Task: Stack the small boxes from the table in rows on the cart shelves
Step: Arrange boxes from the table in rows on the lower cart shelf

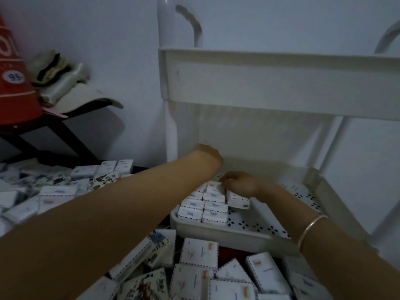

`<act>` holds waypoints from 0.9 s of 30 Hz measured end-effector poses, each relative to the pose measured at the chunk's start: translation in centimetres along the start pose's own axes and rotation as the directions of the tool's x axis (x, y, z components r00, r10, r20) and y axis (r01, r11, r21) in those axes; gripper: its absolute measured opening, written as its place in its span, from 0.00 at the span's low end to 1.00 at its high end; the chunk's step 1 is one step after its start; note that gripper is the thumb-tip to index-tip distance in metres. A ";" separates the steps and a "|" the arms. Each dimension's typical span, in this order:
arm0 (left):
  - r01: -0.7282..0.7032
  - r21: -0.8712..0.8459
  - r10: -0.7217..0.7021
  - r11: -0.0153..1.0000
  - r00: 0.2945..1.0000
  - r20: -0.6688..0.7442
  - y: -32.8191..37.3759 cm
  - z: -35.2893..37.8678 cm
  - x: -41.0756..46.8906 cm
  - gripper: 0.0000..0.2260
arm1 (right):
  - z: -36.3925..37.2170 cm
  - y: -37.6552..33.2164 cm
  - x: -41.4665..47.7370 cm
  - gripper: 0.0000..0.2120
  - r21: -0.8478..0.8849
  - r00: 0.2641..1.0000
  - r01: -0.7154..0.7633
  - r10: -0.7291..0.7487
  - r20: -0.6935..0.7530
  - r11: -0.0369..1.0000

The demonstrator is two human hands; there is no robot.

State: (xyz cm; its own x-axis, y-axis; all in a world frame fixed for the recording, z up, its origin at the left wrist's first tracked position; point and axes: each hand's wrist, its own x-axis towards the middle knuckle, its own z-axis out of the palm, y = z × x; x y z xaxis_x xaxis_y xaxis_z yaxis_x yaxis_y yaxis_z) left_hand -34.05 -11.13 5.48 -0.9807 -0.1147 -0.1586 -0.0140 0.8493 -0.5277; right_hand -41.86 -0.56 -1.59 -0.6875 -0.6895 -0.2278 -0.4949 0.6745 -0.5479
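Left hand (208, 153): at shelf's 11 o'clock corner; fingers hidden, grip cannot be told.
Right hand (240, 184): fingers curled on far box (213, 187), 12 o'clock end of rows.
Rows (203, 207): two, along shelf (270, 226) left side.
Tilted box (238, 200): 3 o'clock of rows, beneath right wrist.
Table pile (201, 276): 6 o'clock, unsorted.
Risk: wrist likely nudges tilted box; sideways push would skew rows.

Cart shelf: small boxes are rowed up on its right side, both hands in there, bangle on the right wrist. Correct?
Not quite: head view shows the small boxes rowed up on the cart shelf's left side. Left hand and right hand are in there, bangle on the right wrist.
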 end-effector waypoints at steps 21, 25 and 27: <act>-0.092 -0.130 0.127 0.987 0.947 0.294 -0.5 2.3 -0.2 0.21 | 0.5 -0.2 -2.2 0.11 0.247 0.994 0.097 -0.105 0.020 0.964; -0.074 -0.121 0.106 0.990 0.952 0.287 -0.4 2.4 -0.6 0.19 | 0.6 0.1 -2.2 0.09 0.269 0.994 0.064 -0.085 0.070 0.961; -0.072 -0.136 0.108 0.988 0.955 0.278 -0.3 2.5 -0.7 0.19 | 0.4 0.4 -2.2 0.08 0.306 0.997 0.031 -0.051 0.058 0.952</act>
State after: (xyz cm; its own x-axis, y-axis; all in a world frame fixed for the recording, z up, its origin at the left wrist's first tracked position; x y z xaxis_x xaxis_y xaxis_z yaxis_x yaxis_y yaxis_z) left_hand -32.83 -12.57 3.63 -0.8834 -0.1608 -0.4402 0.0307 0.9174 -0.3967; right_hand -40.40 1.12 -1.63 -0.6296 -0.7370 -0.2459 -0.3293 0.5398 -0.7747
